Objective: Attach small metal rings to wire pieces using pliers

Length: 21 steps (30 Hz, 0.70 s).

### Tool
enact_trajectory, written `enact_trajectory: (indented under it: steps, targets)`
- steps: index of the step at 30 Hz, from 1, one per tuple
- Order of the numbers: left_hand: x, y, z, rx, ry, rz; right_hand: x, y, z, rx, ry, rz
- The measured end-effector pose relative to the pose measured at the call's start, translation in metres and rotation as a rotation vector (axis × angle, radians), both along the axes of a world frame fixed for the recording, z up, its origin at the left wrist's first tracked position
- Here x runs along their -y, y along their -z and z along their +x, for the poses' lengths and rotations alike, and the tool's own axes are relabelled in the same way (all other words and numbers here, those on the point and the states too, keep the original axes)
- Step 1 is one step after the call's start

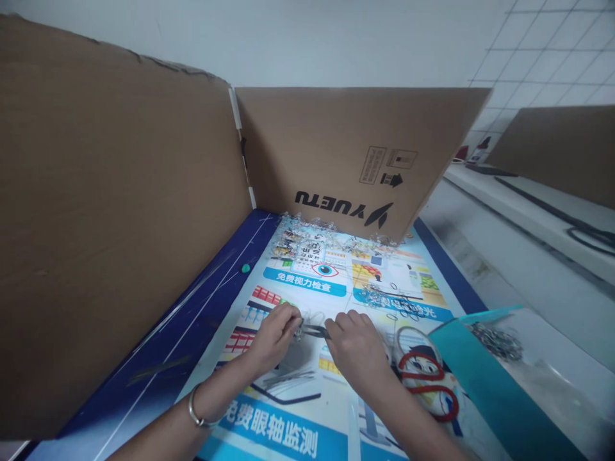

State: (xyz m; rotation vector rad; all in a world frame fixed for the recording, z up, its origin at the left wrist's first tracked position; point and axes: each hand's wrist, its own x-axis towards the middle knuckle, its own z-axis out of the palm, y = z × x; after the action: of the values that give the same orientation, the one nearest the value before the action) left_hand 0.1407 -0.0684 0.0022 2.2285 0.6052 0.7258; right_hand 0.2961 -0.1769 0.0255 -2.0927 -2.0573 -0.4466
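Note:
Both my hands work close together over a printed poster (307,282) that covers the table. My left hand (275,334), with a silver bangle on its wrist, is closed in a pinch on a small clear piece (302,328). My right hand (356,346) is closed on a thin dark tool (315,331), whose tip points left and meets the clear piece. Under my hands lie several thin dark and clear strips (288,384).
Cardboard panels (110,211) wall the table at the left and back. Clear small parts (307,227) are heaped along the back panel, more (384,298) mid-right. Red-handled scissors (427,378) lie right of my hand. A teal tray (485,378) holds metal parts (497,340).

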Motion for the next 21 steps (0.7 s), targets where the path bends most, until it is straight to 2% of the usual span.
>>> enact_trajectory:
  steps: [14,21]
  targets:
    - [-0.002,-0.001,0.0,0.016,0.102,0.033,-0.004,0.005,0.004,0.048,-0.014,0.033]
    - [-0.008,-0.008,-0.002,0.012,0.138,0.117,0.002,-0.014,0.02,-0.001,-0.095,-0.023]
